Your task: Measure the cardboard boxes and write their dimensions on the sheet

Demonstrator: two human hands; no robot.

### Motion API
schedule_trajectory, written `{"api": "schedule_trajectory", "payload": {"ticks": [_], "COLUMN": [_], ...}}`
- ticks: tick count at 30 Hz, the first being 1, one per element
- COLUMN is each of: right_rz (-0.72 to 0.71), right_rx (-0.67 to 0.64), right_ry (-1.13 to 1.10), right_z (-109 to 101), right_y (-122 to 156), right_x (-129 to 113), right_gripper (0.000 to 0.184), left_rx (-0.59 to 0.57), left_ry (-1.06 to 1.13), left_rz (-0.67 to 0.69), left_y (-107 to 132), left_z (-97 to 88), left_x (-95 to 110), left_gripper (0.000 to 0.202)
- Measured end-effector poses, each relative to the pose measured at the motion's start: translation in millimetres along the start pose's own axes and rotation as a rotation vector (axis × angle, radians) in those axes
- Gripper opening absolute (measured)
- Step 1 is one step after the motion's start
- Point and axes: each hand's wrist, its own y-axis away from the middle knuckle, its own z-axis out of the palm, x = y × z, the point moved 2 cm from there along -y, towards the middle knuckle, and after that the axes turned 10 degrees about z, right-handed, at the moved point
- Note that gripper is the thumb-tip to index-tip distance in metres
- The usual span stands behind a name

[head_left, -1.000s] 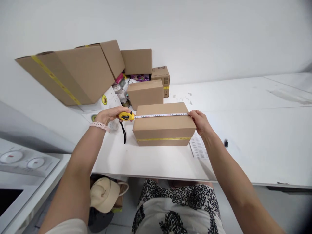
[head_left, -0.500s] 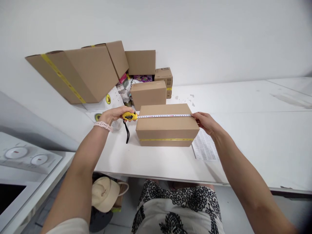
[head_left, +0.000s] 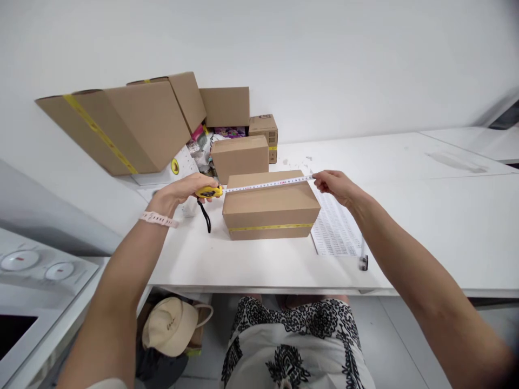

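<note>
Tape measure (head_left: 208,192) sits in your left hand (head_left: 188,187), its yellow case gripped between your thumb and curled fingers, just beside the left end of a cardboard box (head_left: 270,208). A black strap (head_left: 205,217) hangs from the case, below that hand. The blade (head_left: 263,186) is drawn out from the case across the top of the box, slanting away from you towards your right hand (head_left: 332,185), which pinches the far end between thumb and fingers near the box's far right corner; whether the blade touches the cardboard there, you cannot tell from this angle. The box lies between your two hands on the white counter (head_left: 243,267), with a band of yellow tape (head_left: 271,228) along the side facing you. Below your right hand, a printed sheet (head_left: 336,232) lies beside the box, and a small dark object (head_left: 364,263) sits near its lower right corner. Beyond your left hand, a smaller carton (head_left: 241,161) stands just behind the box, and farther to the left a large carton (head_left: 141,127) rests on a white box with an avocado picture (head_left: 178,163)
</note>
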Motion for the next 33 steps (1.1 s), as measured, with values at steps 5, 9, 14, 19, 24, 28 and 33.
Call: {"api": "schedule_trajectory", "payload": {"ticks": [5, 9, 14, 19, 24, 28, 33], "right_rz": [-0.102, -0.131, -0.123, -0.212, -0.154, -0.185, -0.226], "right_rx": [-0.011, -0.142, -0.108, -0.145, -0.18, -0.164, -0.198], "right_ry": [-0.108, 0.145, 0.409, 0.371, 0.325, 0.308, 0.22], "right_z": [7, 47, 87, 85, 77, 75, 74], "right_y": [-9, -31, -36, 7, 19, 17, 32], "right_x": [-37, -49, -52, -42, -37, -40, -35], "right_gripper": [0.016, 0.014, 0.019, 0.025, 0.029, 0.03, 0.033], "left_rx": [-0.179, -0.287, 0.013, 0.121, 0.114, 0.107, 0.135], "left_ry": [0.317, 0.797, 1.059, 1.097, 1.144, 1.165, 1.175], "left_rz": [-0.019, -0.089, 0.026, 0.04, -0.005, -0.006, 0.004], "left_y": [64, 102, 84, 68, 77, 81, 80], "left_z": [55.7, 150.6, 217.9, 229.0, 246.1, 257.2, 261.1], "left_x": [25, 26, 25, 33, 46, 55, 54], "left_gripper": [0.047, 0.052, 0.044, 0.044, 0.055, 0.067, 0.073]}}
